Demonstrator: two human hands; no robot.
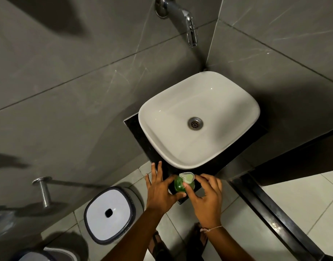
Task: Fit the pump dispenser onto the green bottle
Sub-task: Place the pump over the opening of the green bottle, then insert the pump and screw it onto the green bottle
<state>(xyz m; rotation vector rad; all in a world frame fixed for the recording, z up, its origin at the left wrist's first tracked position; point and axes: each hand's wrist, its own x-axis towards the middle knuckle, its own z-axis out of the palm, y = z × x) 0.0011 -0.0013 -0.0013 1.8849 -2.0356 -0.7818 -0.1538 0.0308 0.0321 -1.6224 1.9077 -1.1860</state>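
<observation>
A green bottle [179, 185] stands on the near corner of the black counter [167, 166], just in front of the white basin. A pale translucent pump dispenser [187, 177] sits on top of the bottle. My left hand [160, 189] wraps the bottle's left side, thumb under it and fingers spread over the counter edge. My right hand [205, 193] pinches the pump from the right with thumb and fingertips. Most of the bottle's body is hidden by both hands.
The white basin [152, 127] fills the counter, with a chrome tap [190, 25] on the wall above. A white bin with a dark rim [110, 213] stands on the floor to the left. A chrome wall peg [43, 191] sticks out at left. My sandalled feet show below.
</observation>
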